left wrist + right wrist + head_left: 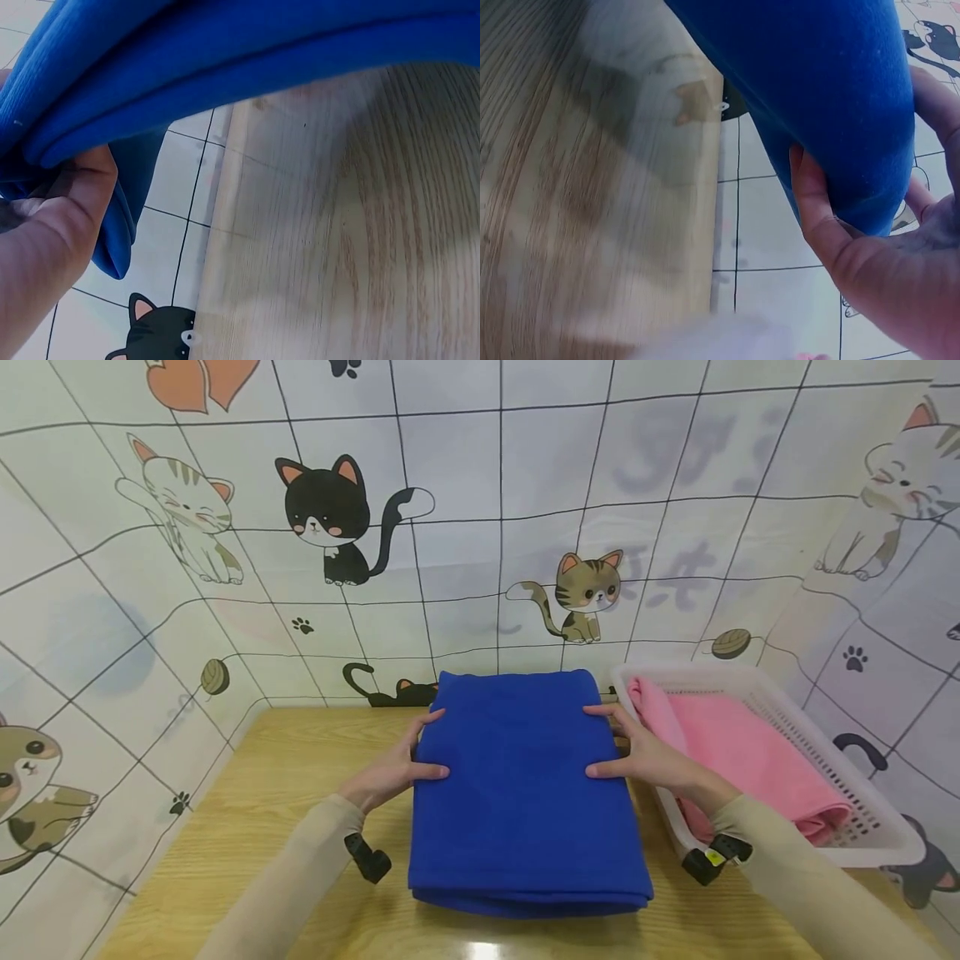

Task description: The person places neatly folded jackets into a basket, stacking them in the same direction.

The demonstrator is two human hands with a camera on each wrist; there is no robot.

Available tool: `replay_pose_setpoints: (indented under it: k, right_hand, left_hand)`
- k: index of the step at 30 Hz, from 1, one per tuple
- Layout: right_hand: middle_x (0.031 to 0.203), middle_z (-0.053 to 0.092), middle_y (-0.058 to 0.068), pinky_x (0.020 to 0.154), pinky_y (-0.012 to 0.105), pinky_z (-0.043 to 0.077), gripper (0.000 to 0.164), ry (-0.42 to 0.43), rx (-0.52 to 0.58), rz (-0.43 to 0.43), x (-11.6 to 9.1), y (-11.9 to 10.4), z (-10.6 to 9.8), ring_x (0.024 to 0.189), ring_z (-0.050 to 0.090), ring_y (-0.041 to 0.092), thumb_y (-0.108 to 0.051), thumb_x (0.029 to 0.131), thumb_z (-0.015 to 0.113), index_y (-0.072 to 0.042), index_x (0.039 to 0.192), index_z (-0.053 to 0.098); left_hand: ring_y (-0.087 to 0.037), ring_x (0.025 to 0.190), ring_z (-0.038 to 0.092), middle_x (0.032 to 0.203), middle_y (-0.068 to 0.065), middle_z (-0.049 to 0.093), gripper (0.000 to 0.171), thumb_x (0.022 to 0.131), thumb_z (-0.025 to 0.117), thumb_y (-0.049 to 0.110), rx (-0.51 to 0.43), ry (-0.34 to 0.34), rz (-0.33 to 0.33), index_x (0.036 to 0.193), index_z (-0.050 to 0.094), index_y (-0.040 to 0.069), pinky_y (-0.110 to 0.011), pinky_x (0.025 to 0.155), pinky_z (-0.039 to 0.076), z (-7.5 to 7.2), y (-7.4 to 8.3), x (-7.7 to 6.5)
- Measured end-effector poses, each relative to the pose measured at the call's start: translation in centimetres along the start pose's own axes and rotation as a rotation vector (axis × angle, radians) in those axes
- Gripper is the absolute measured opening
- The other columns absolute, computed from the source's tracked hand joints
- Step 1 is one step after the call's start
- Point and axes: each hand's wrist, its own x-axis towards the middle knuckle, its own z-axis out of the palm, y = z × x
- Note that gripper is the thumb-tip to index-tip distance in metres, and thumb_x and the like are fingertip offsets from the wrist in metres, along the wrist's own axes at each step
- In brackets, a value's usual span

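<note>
A folded blue cloth (pixel 525 793), several layers thick, is held above the wooden table by both hands. My left hand (pixel 390 770) grips its left edge, with the thumb lying on the near side of the grip. On the opposite edge my right hand (pixel 651 758) holds the cloth between thumb and fingers. The left wrist view has the layered blue folds (pixel 247 60) raised over the wood, with the fingers partly hidden among them. In the right wrist view, the thumb and fingers stand on either side of the rounded blue edge (pixel 840 112).
A white plastic basket (pixel 888 835) stands to the right, with a folded pink cloth (pixel 750 743) in it. The wooden table (pixel 300 760) extends to a wall covering (pixel 465 560) printed with cats and grid lines. The right forearm passes over the basket's near side.
</note>
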Motion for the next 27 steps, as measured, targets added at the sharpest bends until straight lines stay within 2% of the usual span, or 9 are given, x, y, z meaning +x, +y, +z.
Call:
replay_pose_setpoints:
  k: [5, 11, 16, 20, 23, 27]
  right_hand:
    - [0.144, 0.033, 0.024, 0.090, 0.051, 0.046, 0.082, -0.014, 0.023, -0.019, -0.3, 0.3, -0.6, 0.129, 0.034, 0.048, -0.019, 0.084, 0.077, -0.015, 0.148, 0.026]
    - [0.146, 0.029, 0.025, 0.089, 0.054, 0.044, 0.083, 0.007, -0.019, -0.014, -1.1, 0.0, -1.2, 0.128, 0.032, 0.051, -0.020, 0.084, 0.077, -0.017, 0.149, 0.025]
    - [0.145, 0.030, 0.026, 0.090, 0.055, 0.043, 0.083, 0.001, -0.004, -0.014, -1.6, -0.1, -1.9, 0.129, 0.032, 0.053, -0.020, 0.085, 0.076, -0.019, 0.150, 0.025]
    - [0.150, 0.025, 0.025, 0.096, 0.064, 0.035, 0.082, 0.004, -0.019, -0.020, -2.0, 0.1, -2.4, 0.135, 0.021, 0.053, -0.020, 0.087, 0.074, -0.020, 0.151, 0.023]
    - [0.155, 0.015, 0.022, 0.100, 0.069, 0.023, 0.083, 0.017, -0.045, -0.017, -2.3, 0.3, -2.7, 0.139, 0.009, 0.051, -0.023, 0.087, 0.074, -0.021, 0.152, 0.023]
    - [0.157, 0.009, 0.021, 0.099, 0.071, 0.020, 0.083, 0.026, -0.065, -0.006, -2.7, 0.5, -3.1, 0.139, 0.005, 0.053, -0.024, 0.087, 0.074, -0.022, 0.152, 0.023]
  left_hand:
    - [-0.042, 0.137, 0.025, 0.154, -0.021, 0.008, 0.094, 0.084, 0.070, 0.001, 0.008, -0.013, 0.006, 0.153, 0.014, 0.032, -0.054, 0.105, 0.031, 0.2, 0.1, 0.6]
    - [-0.041, 0.138, 0.025, 0.156, -0.018, 0.006, 0.094, 0.084, 0.072, 0.004, 0.046, -0.024, 0.012, 0.153, 0.015, 0.031, -0.055, 0.106, 0.030, 0.7, 0.4, 1.1]
    - [-0.041, 0.137, 0.027, 0.154, -0.020, 0.014, 0.095, 0.083, 0.074, 0.006, 0.075, -0.012, 0.011, 0.152, 0.015, 0.031, -0.054, 0.105, 0.031, 1.3, 0.7, 1.5]
    - [-0.040, 0.135, 0.031, 0.151, -0.022, 0.021, 0.094, 0.083, 0.074, 0.007, 0.070, -0.014, 0.014, 0.152, 0.016, 0.032, -0.054, 0.105, 0.032, 1.8, 0.8, 2.0]
    - [-0.039, 0.134, 0.033, 0.150, -0.021, 0.023, 0.094, 0.083, 0.075, 0.008, 0.079, -0.016, 0.024, 0.151, 0.017, 0.034, -0.053, 0.104, 0.033, 2.1, 0.9, 2.4]
    - [-0.038, 0.133, 0.034, 0.150, -0.019, 0.024, 0.093, 0.082, 0.075, 0.008, 0.091, -0.021, 0.037, 0.151, 0.017, 0.034, -0.053, 0.104, 0.033, 2.6, 1.1, 2.9]
